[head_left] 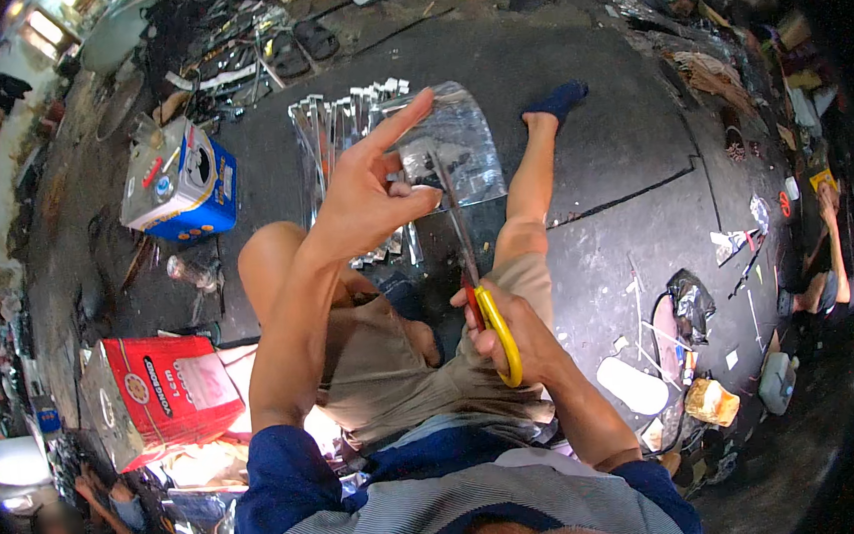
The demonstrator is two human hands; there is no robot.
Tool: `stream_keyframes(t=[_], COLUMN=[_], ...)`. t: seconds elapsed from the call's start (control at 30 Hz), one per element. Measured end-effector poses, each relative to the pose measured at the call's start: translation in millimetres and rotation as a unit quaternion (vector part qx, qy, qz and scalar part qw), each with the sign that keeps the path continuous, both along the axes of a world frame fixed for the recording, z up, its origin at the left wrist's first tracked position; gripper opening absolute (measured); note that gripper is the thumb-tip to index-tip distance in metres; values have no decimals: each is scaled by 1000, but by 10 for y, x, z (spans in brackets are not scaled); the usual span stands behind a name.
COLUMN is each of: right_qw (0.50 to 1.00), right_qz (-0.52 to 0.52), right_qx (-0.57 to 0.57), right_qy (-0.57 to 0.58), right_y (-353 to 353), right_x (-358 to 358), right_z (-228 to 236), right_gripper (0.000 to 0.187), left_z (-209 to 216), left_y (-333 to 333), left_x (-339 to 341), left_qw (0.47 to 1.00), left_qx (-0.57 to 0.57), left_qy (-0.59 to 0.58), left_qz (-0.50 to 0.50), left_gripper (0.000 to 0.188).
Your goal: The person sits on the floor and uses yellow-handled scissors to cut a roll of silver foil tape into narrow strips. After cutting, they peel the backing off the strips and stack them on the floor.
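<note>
My right hand (513, 336) is wrapped round a pair of scissors (508, 353) with yellow and red handles. Their long blades point up and away, toward my other hand. My left hand (366, 191) has its index finger stretched out and its thumb and other fingers bent at a small shiny silver sheet (420, 155). The blades overlap that sheet in view; whether they touch it I cannot tell. Behind it is a larger clear plastic sheet (482, 157) with a rounded corner. Several shiny silver strips (311, 136) lie on the dark floor mat beyond my left hand.
To the left stand a blue and white can (192, 210) and a red can (171, 398). Sandals (317, 40) lie at the far side. On the right are a black plastic bag (690, 296), a white oval piece (632, 384), and another person's arm (830, 230).
</note>
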State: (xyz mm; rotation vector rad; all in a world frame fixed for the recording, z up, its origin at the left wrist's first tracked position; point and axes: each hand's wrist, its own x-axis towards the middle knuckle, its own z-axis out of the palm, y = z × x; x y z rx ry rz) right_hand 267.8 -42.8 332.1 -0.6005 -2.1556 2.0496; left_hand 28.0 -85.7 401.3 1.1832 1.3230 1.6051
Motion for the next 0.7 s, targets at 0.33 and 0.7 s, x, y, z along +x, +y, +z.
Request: stream_keyframes(t=[0.33, 0.7], right_qw=[1000, 998], right_qz=[-12, -14], right_qx=[-26, -68], right_qy=[-3, -3], right_y=[37, 87], right_x=[-125, -81], right_z=[-81, -65], right_gripper=[86, 66], left_z=[-154, -266], left_y=[28, 36], left_x=[3, -39], left_qw=[999, 999], left_qx=[-2, 0], left_qy=[1, 40], left_qz=[32, 33], left_gripper=[88, 84])
